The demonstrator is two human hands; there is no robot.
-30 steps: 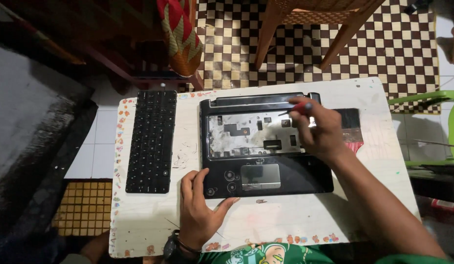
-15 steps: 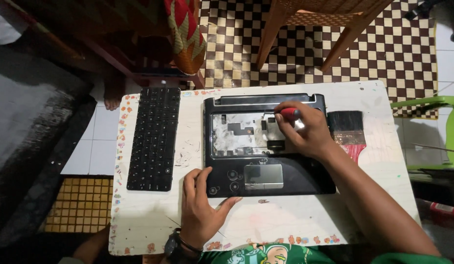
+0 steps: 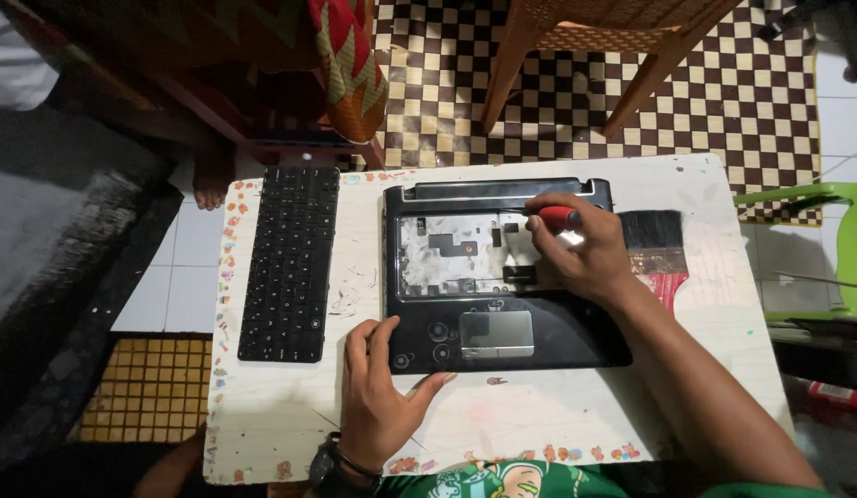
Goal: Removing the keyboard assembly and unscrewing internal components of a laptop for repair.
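The right hand grips a red-handled screwdriver, its tip hidden over the opened laptop base at the table's centre. The left hand, fingers spread flat, presses the base's corner at seven o'clock. A detached keyboard lies at nine o'clock on the white table, a brush at three; checkered floor beyond. Since half a second ago, the hands have barely moved.
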